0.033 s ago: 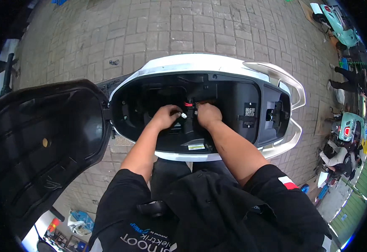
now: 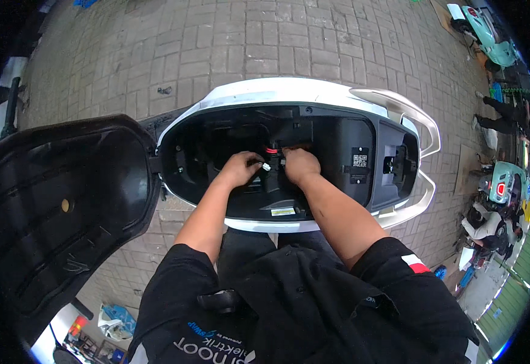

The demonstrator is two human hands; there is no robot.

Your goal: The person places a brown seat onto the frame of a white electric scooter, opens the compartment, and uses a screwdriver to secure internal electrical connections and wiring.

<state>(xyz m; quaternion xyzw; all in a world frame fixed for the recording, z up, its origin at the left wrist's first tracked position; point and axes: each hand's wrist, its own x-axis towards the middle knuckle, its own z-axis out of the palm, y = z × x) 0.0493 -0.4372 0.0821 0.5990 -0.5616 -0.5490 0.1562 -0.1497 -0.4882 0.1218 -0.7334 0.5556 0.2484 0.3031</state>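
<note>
While my left hand (image 2: 241, 170) is pinching the white plug (image 2: 266, 167), my right hand (image 2: 302, 165) is curling nearby.
Midway between far and near edges of the bin (image 2: 341, 136), the plug is slanting toward the near right corner, right of my left hand, the nearer one; whether my right is gripping anything, I cannot tell.

- I have the storage bay (image 2: 341, 136) at centre, with the left hand (image 2: 238, 170) and right hand (image 2: 302, 165) in it.
- Between them lies the connector (image 2: 266, 166): left hand at its 9 o'clock, right at its 3.
- The cable bundle (image 2: 272, 151) is just beyond the connector, toward 12.
- From the bay's middle, I get the sticker (image 2: 283, 212) inside at 6 o'clock.
- Outside: seat lid (image 2: 53, 212) toward 9, grab rail (image 2: 430, 139) at 3, parked scooter (image 2: 489, 37) well off at 2.
</note>
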